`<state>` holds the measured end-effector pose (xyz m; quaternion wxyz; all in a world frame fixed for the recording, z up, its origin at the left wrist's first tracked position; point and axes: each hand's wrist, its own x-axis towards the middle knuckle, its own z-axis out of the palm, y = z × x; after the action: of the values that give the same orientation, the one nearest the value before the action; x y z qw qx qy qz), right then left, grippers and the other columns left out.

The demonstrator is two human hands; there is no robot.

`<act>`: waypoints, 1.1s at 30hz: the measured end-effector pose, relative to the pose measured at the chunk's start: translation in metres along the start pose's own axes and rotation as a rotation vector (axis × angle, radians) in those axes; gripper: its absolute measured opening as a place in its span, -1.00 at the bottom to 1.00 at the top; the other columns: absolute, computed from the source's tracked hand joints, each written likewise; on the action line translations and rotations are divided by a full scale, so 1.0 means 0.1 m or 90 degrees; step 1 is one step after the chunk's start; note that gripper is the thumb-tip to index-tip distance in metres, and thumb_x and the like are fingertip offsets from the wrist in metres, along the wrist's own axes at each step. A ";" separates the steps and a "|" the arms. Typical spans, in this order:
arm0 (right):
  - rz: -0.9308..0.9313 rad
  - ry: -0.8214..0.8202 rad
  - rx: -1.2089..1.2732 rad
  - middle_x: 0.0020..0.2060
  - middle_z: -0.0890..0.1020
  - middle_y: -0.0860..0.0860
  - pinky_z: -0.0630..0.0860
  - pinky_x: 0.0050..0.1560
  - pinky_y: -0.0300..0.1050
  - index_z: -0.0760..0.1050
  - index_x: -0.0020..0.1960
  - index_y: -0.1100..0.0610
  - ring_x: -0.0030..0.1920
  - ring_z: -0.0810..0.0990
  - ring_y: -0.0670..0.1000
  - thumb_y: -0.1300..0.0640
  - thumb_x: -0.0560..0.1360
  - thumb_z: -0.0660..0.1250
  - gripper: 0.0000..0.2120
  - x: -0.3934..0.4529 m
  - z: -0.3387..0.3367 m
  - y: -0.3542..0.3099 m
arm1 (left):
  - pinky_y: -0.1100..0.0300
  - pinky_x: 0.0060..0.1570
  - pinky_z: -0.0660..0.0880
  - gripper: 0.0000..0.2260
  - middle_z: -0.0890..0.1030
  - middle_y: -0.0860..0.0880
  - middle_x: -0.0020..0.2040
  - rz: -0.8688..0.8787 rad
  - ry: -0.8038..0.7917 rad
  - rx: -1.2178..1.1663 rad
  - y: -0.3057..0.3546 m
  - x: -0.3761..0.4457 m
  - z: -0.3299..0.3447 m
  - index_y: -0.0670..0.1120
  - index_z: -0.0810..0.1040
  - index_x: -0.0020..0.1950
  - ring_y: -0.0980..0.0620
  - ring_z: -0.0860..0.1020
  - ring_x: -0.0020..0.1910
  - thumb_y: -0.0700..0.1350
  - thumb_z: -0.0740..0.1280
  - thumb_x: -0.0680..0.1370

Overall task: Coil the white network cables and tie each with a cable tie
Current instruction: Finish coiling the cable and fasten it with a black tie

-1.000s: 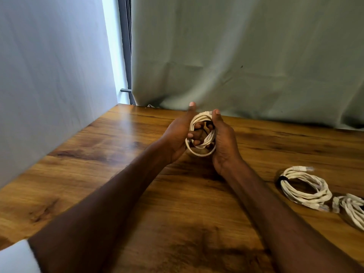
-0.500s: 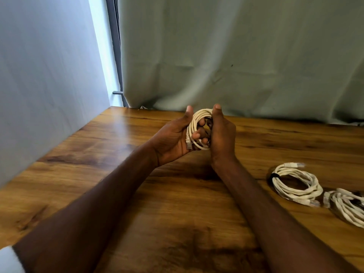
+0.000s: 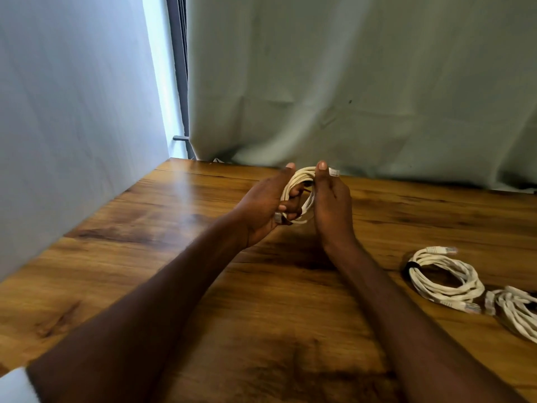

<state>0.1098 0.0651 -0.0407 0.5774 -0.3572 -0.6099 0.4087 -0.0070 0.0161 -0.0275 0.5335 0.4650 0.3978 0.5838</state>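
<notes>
White cable coil held upright above the bench at 12 o'clock, left hand curled through it, right hand pinching its rim. No tie visible on it; slackened grip risks loops springing apart.

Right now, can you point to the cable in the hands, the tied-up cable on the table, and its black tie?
held cable (image 3: pixel 302 177), head view, upper loops.
tied cable (image 3: pixel 444 289), head view, near strands.
black tie (image 3: pixel 410 267), head view, band's middle.

The right hand hides part of the held coil; the far-right coil is cut off.
</notes>
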 end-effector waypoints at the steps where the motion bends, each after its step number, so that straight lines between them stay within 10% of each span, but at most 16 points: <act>1: -0.022 0.005 -0.039 -0.19 0.69 0.00 0.60 -0.06 0.06 0.59 0.02 0.11 -0.14 0.67 0.01 -0.27 0.67 0.15 -0.52 -0.01 -0.01 -0.01 | 0.17 -0.33 0.29 -0.57 0.34 0.02 -0.44 0.018 0.053 0.003 -0.01 0.01 -0.01 -0.08 0.43 -0.21 0.08 0.28 -0.46 0.11 0.12 0.77; 6: 0.066 -0.028 -0.040 -0.13 0.63 -0.06 0.51 -0.15 -0.06 0.41 0.21 0.09 -0.19 0.58 -0.09 -0.23 0.66 0.20 -0.61 -0.02 0.04 0.02 | 0.20 -0.39 0.32 -0.57 0.36 0.03 -0.45 0.071 0.174 -0.020 0.02 0.05 -0.19 -0.04 0.42 -0.25 0.07 0.32 -0.46 0.14 0.16 0.75; 15: 0.002 -0.018 -0.238 -0.21 0.69 -0.06 0.59 -0.17 -0.04 0.54 -0.05 0.02 -0.19 0.67 -0.05 0.04 0.59 0.44 -0.90 -0.05 -0.05 -0.04 | 0.25 -0.48 0.35 -0.59 0.43 0.07 -0.42 0.091 0.235 0.009 -0.02 0.05 -0.21 -0.07 0.48 -0.19 0.13 0.37 -0.48 0.13 0.17 0.75; 33: 0.580 -0.037 0.440 -0.31 0.57 0.02 0.39 -0.29 -0.19 0.56 -0.17 0.17 -0.35 0.47 -0.08 0.22 0.61 0.29 -0.81 -0.22 0.02 -0.38 | 0.20 -0.45 0.32 -0.49 0.46 -0.07 -0.44 0.212 0.168 0.256 -0.11 0.00 0.06 -0.16 0.50 -0.29 0.04 0.41 -0.49 0.07 0.14 0.77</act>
<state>0.1112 0.0291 -0.0151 0.4095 -0.3627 -0.2410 0.8017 0.0020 0.0175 -0.0365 0.2716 0.5404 0.4895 0.6282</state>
